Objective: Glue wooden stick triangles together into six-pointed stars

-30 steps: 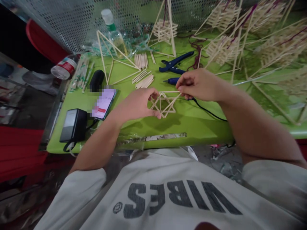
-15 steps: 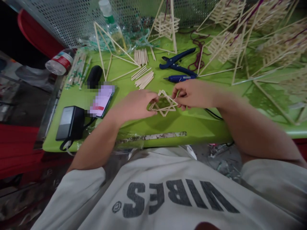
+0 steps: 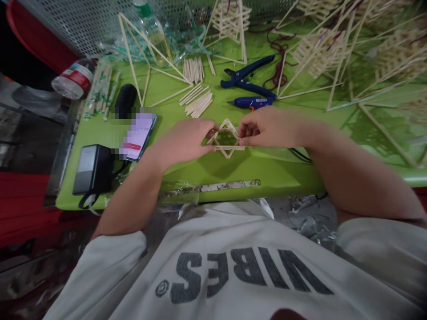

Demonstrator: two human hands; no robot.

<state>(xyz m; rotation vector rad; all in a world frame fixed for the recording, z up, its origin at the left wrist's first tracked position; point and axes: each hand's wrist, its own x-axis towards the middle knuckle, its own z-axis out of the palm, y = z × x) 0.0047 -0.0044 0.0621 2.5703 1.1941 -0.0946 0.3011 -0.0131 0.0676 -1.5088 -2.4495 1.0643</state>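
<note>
A small star-shaped frame of thin wooden sticks (image 3: 226,140) lies low over the green table (image 3: 267,169). My left hand (image 3: 187,140) is closed on its left side, fingers pinched round the sticks. My right hand (image 3: 267,126) pinches its right side, fingers together. Both hands hold the frame between them near the table's front edge.
Loose stick bundles (image 3: 196,102), a blue glue gun (image 3: 253,102) and blue pliers (image 3: 247,80) lie behind the hands. A phone (image 3: 138,135), black power adapter (image 3: 88,169), bottles (image 3: 71,80) sit left. Large stick pyramids (image 3: 320,58) crowd the back and right.
The stick star has been lowered and turned flatter toward the table, and both hands came closer together on it. The view shifted slightly down and right.
</note>
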